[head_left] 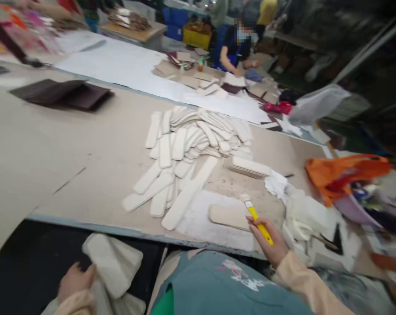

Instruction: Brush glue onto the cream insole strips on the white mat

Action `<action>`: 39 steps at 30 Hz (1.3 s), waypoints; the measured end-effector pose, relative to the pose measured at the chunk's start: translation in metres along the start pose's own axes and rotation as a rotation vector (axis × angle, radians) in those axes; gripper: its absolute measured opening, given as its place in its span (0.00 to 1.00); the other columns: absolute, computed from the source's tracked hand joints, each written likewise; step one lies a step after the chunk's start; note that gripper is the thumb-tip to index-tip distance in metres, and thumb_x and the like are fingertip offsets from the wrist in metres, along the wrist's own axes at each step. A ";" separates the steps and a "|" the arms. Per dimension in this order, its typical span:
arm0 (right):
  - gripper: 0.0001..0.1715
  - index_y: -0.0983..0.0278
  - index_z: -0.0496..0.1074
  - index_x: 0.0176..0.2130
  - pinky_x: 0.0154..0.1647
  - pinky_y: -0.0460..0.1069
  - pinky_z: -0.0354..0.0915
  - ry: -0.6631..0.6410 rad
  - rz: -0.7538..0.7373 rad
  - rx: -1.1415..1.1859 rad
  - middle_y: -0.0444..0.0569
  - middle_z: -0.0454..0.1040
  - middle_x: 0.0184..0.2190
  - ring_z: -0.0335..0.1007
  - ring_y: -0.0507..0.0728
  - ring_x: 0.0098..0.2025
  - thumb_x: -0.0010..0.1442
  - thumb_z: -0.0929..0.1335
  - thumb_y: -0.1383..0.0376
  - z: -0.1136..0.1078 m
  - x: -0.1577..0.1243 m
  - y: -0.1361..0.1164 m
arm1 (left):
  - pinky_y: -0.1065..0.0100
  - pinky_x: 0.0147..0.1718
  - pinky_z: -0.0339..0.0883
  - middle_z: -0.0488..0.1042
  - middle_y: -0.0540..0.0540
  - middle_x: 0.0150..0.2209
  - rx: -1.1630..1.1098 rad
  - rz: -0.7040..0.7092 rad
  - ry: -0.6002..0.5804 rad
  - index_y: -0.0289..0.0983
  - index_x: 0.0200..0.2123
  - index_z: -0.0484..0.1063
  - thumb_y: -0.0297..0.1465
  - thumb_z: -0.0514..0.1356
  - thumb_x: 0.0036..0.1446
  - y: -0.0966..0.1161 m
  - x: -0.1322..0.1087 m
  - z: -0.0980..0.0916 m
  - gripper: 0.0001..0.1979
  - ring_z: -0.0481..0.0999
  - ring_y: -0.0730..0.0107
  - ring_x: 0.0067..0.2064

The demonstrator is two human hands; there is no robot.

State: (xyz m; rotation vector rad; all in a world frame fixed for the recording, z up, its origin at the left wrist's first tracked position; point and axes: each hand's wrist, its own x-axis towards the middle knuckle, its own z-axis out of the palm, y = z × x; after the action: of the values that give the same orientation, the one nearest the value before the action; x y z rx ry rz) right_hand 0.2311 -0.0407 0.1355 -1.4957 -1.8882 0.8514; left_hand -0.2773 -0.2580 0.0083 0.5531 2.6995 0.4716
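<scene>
I judge this a brushing step: my right hand's point(268, 240) grip is closed around one brush point(262, 229), near one strip point(229, 215) on one sheet point(198, 218) on the tabletop point(109, 175). A next stroke would call for steadiness. Beyond: one stack point(250, 168), one heap point(198, 135) too jumbled to count. My left hand point(75, 282) is at some pads point(110, 264); I can't tell its hold.

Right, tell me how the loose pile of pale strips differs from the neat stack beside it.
Size: the loose pile covers far more of the table than the neat stack.
Order: strips in the loose pile overlap at many angles; those in the neat stack lie squarely one on another.
Edges: the neat stack shows darker, brownish layers along its side, while the loose pile looks pale throughout.
Both show pale, elongated pieces lying flat.
</scene>
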 end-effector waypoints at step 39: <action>0.14 0.63 0.69 0.40 0.33 0.45 0.64 -0.185 0.117 0.213 0.46 0.73 0.29 0.69 0.51 0.31 0.61 0.61 0.58 0.020 0.014 0.042 | 0.51 0.55 0.56 0.59 0.35 0.55 -0.129 1.420 -0.597 0.36 0.56 0.56 0.47 0.63 0.42 0.304 -0.119 0.189 0.41 0.59 0.52 0.57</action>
State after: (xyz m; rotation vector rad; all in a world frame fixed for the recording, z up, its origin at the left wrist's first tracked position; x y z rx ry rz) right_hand 0.2387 -0.0226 0.0913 -1.4482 -1.7852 1.2413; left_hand -0.0050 0.0023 -0.0108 2.0984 1.3370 0.6213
